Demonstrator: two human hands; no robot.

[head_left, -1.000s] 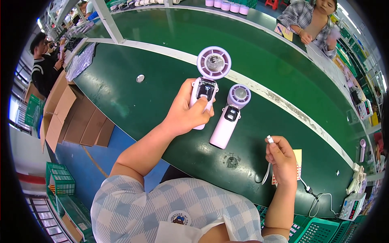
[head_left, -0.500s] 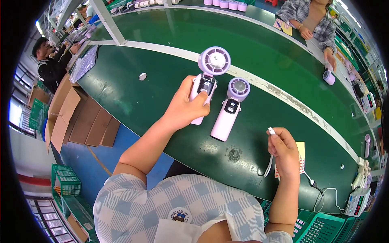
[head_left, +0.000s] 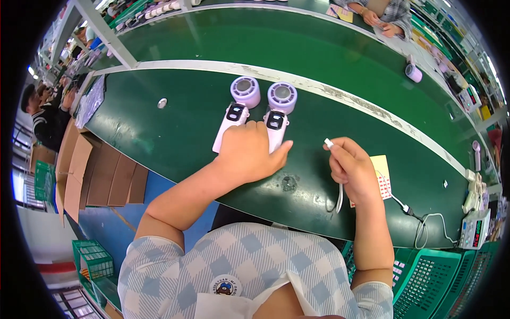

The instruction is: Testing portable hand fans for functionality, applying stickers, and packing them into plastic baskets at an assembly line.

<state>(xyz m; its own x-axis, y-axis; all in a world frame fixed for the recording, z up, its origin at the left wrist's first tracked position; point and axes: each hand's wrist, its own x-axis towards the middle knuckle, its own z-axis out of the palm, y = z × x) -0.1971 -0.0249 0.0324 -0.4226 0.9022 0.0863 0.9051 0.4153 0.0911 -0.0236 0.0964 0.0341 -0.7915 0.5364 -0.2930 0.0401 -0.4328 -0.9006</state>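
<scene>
Two pale pink and lilac handheld fans lie side by side on the green table, round heads pointing away from me. My left hand (head_left: 247, 151) is over their handles, fingers curled down between the two, thumb along the outer side of the right fan (head_left: 276, 121). It appears closed around that fan's handle, which it partly covers. The left fan (head_left: 231, 119) rests against or close beside my knuckles. To the right, my right hand (head_left: 350, 165) pinches a white charging cable (head_left: 330, 143) near its plug, above the table and apart from the fans.
A yellow and white label sheet (head_left: 381, 173) lies beyond my right wrist. The cable leads toward a small meter box (head_left: 474, 228) at the right edge. A small silvery disc (head_left: 162, 103) lies at left. Cardboard boxes (head_left: 101, 175) stand on the floor; a co-worker (head_left: 380, 18) sits opposite.
The fan my left hand held up now lies left of the other fan, and that hand has moved onto the right one. The co-worker has let go of a fan across the table.
</scene>
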